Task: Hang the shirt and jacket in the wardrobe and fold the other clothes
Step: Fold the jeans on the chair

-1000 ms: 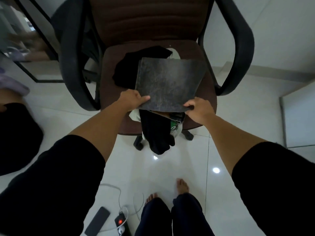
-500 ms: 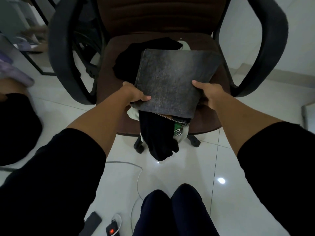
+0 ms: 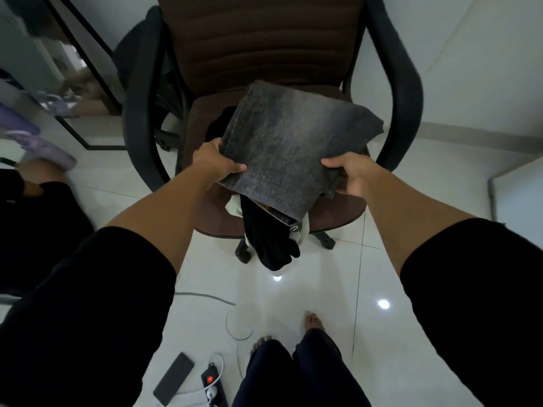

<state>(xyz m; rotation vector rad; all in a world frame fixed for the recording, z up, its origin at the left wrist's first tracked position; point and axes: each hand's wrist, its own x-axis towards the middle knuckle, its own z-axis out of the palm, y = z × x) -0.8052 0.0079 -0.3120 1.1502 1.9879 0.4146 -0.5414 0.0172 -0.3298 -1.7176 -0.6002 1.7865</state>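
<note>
— What have your hands got?

— Your left hand [image 3: 218, 163] pinches the near left corner of the folded grey garment [image 3: 289, 151], thumb on top and fingers tucked beneath. Your right hand [image 3: 354, 176] clamps the near right edge the same way, thumb over the cloth, the rest curled under it. The garment sits between both hands as a flat, stiff-looking rectangle.

— Where is it relative to you?

— It stretches away from your hands over the seat of the brown office chair [image 3: 266, 45], tilted, its far right corner raised toward the right armrest [image 3: 407, 92]. Under its near edge a black garment [image 3: 271, 242] droops off the seat front toward the floor, with a pale garment [image 3: 299, 230] bearing printed lettering just beside it.

— What differs from half a second ago?

— The fold was lying lower and squarer over the pile then; now it is lifted and turned, its far edge reaching the backrest. Your right hand has shifted from the right side edge to the near right corner. Your bare feet [image 3: 313, 320] are in view again on the white tiles, near the power strip [image 3: 213, 384] and a dark flat device [image 3: 174, 377].
</note>
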